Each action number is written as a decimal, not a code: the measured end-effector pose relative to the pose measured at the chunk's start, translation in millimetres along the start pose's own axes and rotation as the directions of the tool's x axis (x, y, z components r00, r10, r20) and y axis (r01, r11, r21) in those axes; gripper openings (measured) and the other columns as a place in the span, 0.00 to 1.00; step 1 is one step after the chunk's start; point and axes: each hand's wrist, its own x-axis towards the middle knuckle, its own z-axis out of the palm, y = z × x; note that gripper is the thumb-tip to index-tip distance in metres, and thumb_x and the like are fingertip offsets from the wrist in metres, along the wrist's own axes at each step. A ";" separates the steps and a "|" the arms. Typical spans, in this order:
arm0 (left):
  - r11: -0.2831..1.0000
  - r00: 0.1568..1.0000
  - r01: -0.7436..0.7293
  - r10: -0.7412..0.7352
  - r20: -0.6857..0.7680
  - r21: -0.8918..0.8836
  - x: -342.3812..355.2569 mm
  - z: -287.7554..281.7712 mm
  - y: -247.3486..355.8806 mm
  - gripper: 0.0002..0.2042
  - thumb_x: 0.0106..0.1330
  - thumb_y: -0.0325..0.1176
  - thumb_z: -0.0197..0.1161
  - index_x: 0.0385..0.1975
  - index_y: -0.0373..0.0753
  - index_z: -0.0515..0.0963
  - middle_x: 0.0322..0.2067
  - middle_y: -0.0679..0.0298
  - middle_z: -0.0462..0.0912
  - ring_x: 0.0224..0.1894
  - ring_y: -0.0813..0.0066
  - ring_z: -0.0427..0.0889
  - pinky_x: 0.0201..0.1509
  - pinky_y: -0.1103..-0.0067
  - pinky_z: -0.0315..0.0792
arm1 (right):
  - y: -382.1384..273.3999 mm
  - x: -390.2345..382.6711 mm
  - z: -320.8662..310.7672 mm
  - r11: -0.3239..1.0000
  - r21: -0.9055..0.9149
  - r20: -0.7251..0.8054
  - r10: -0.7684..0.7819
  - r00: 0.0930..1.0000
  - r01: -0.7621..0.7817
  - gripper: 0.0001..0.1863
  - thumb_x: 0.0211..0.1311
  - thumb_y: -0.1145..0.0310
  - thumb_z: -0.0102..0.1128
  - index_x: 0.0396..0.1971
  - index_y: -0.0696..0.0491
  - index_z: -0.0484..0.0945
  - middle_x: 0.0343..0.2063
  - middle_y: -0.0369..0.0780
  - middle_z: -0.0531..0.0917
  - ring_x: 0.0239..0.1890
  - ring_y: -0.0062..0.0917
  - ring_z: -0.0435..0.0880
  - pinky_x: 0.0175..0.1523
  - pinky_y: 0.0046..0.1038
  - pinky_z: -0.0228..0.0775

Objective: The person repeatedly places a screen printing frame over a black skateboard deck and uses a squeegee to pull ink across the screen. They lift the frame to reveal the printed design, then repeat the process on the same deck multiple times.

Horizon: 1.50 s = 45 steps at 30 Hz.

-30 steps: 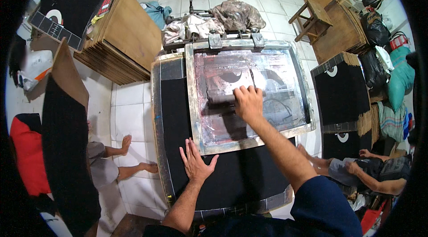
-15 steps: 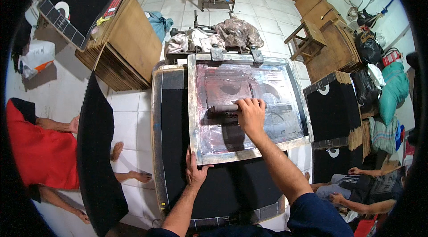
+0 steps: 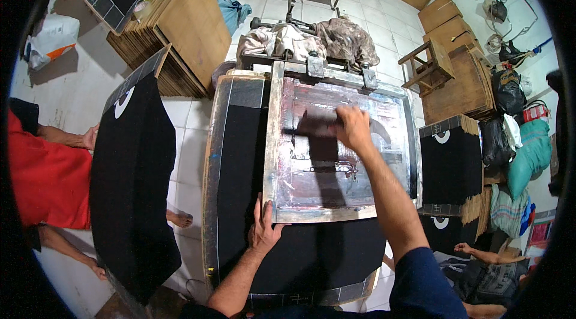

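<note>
Scene: a tiled workshop floor, seen from above, where a person bent over a screen-printing table (image 3: 219, 157) covered in black fabric.
Printing frame: a wooden-edged screen frame (image 3: 273, 157) lay flat on the table, clamped at its far side by metal hinges, its mesh smeared grey and pink.
Right hand: the right hand (image 3: 354, 127) was closed around a squeegee (image 3: 312, 130), which stood across the upper half of the mesh and cast a dark shadow toward the near edge.
Left hand: the left hand (image 3: 264, 229) lay spread and open, fingers pressed against the frame's near left corner, holding nothing.
At left: a person in a red shirt (image 3: 48, 178) sat on the floor holding up a black printed panel (image 3: 132, 181) bearing a white mark.
At right: another stack of black panels (image 3: 450, 166) stood just beside the table, near bags and wooden stools.
Behind: crumpled rags (image 3: 306, 40) lay beyond the hinges; cardboard stacks (image 3: 186, 25) sat at upper left.
</note>
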 end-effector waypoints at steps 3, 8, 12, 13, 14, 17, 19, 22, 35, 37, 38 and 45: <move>1.000 1.000 -0.011 0.012 -0.003 0.012 2.7 -1.5 3.2 0.45 0.63 0.42 0.75 0.73 0.33 0.54 0.71 0.31 0.55 0.71 0.32 0.64 0.66 0.56 0.76 | 16.9 62.1 0.9 1.000 0.012 -0.027 -0.019 0.999 0.020 0.23 0.49 0.59 0.77 0.44 0.49 0.81 0.45 0.39 0.86 0.52 0.41 0.81 0.54 0.48 0.64; 0.999 0.999 -0.035 0.036 -0.024 0.025 7.0 -3.1 8.1 0.43 0.66 0.45 0.72 0.72 0.30 0.56 0.71 0.30 0.55 0.71 0.31 0.64 0.67 0.55 0.75 | 15.2 66.7 1.3 0.999 0.017 -0.081 0.045 0.996 -0.044 0.24 0.49 0.61 0.78 0.48 0.47 0.83 0.45 0.38 0.87 0.52 0.38 0.81 0.54 0.44 0.64; 0.999 0.999 -0.037 0.038 -0.039 0.012 6.5 -1.9 7.6 0.43 0.66 0.46 0.72 0.72 0.30 0.55 0.71 0.30 0.55 0.71 0.31 0.64 0.67 0.55 0.75 | -11.2 -5.4 4.0 0.999 0.010 -0.181 0.033 0.983 -0.032 0.20 0.46 0.65 0.79 0.42 0.46 0.85 0.40 0.36 0.86 0.50 0.37 0.80 0.52 0.40 0.65; 1.000 0.999 -0.028 0.028 -0.033 0.006 5.6 -1.4 7.2 0.43 0.66 0.45 0.72 0.73 0.30 0.55 0.71 0.30 0.55 0.71 0.31 0.64 0.67 0.55 0.74 | -19.5 -26.2 3.0 0.997 0.065 -0.177 0.039 0.983 -0.028 0.19 0.45 0.67 0.79 0.40 0.46 0.85 0.37 0.36 0.85 0.47 0.38 0.80 0.51 0.40 0.65; 1.000 0.999 -0.020 0.020 -0.025 0.000 4.4 -0.8 6.8 0.44 0.65 0.45 0.72 0.73 0.31 0.55 0.71 0.30 0.54 0.71 0.31 0.63 0.68 0.54 0.74 | -27.5 -47.6 1.0 0.996 0.072 -0.195 0.059 0.979 -0.046 0.18 0.44 0.68 0.80 0.38 0.47 0.86 0.35 0.36 0.85 0.45 0.37 0.80 0.51 0.39 0.65; 1.000 0.999 -0.031 0.031 -0.037 0.005 1.4 1.7 4.9 0.44 0.65 0.44 0.73 0.74 0.33 0.54 0.72 0.33 0.54 0.72 0.32 0.63 0.69 0.53 0.72 | -44.5 -102.1 -8.9 0.990 0.112 -0.119 0.102 0.988 -0.089 0.17 0.45 0.69 0.79 0.38 0.47 0.86 0.37 0.36 0.85 0.45 0.35 0.80 0.52 0.38 0.65; 0.999 0.999 0.014 -0.015 -0.032 -0.031 0.4 3.8 3.4 0.43 0.65 0.42 0.74 0.74 0.35 0.55 0.72 0.34 0.55 0.72 0.33 0.62 0.70 0.53 0.71 | -49.9 -117.7 -13.9 0.991 0.112 -0.179 0.092 0.979 -0.073 0.19 0.44 0.71 0.78 0.40 0.47 0.85 0.38 0.35 0.85 0.46 0.34 0.79 0.54 0.39 0.65; 0.995 0.998 0.056 -0.057 -0.016 -0.085 0.5 3.3 3.9 0.43 0.63 0.38 0.75 0.74 0.37 0.56 0.72 0.36 0.55 0.73 0.35 0.63 0.70 0.54 0.70 | -58.2 -137.9 -22.4 0.992 0.115 -0.364 0.093 0.927 -0.055 0.21 0.43 0.75 0.74 0.41 0.46 0.85 0.39 0.35 0.84 0.48 0.34 0.78 0.58 0.41 0.63; 0.881 0.876 -0.128 -0.114 -0.468 -0.455 172.9 -124.3 164.4 0.54 0.60 0.28 0.77 0.80 0.39 0.41 0.55 0.52 0.74 0.49 0.65 0.81 0.54 0.71 0.77 | -62.2 -122.8 -223.9 0.998 0.050 -0.831 0.022 0.556 0.035 0.19 0.52 0.73 0.67 0.47 0.47 0.82 0.42 0.38 0.83 0.51 0.39 0.77 0.59 0.45 0.61; 0.832 0.885 -0.142 -0.136 -0.446 -0.536 184.8 -142.2 175.5 0.52 0.64 0.37 0.77 0.79 0.40 0.42 0.54 0.52 0.76 0.42 0.73 0.84 0.41 0.78 0.79 | -61.7 -93.0 -263.2 0.998 0.047 -0.844 0.018 0.537 0.040 0.15 0.60 0.68 0.68 0.48 0.47 0.82 0.43 0.38 0.84 0.50 0.38 0.78 0.57 0.44 0.61; 0.842 0.904 -0.105 -0.140 -0.403 -0.529 183.0 -149.0 173.7 0.52 0.65 0.40 0.76 0.79 0.40 0.42 0.55 0.52 0.76 0.41 0.75 0.84 0.38 0.80 0.78 | -62.9 -79.8 -279.3 0.998 0.066 -0.823 0.052 0.566 0.004 0.17 0.58 0.68 0.70 0.48 0.46 0.83 0.43 0.38 0.84 0.50 0.38 0.78 0.57 0.44 0.61; 0.819 0.826 0.255 -0.461 -0.324 -0.514 63.0 -196.9 31.6 0.40 0.72 0.41 0.68 0.78 0.41 0.50 0.72 0.46 0.61 0.46 0.66 0.88 0.37 0.78 0.82 | -62.2 -25.8 -329.6 0.986 0.097 -0.711 0.165 0.684 -0.138 0.22 0.58 0.64 0.70 0.54 0.43 0.81 0.51 0.38 0.84 0.58 0.36 0.78 0.64 0.46 0.62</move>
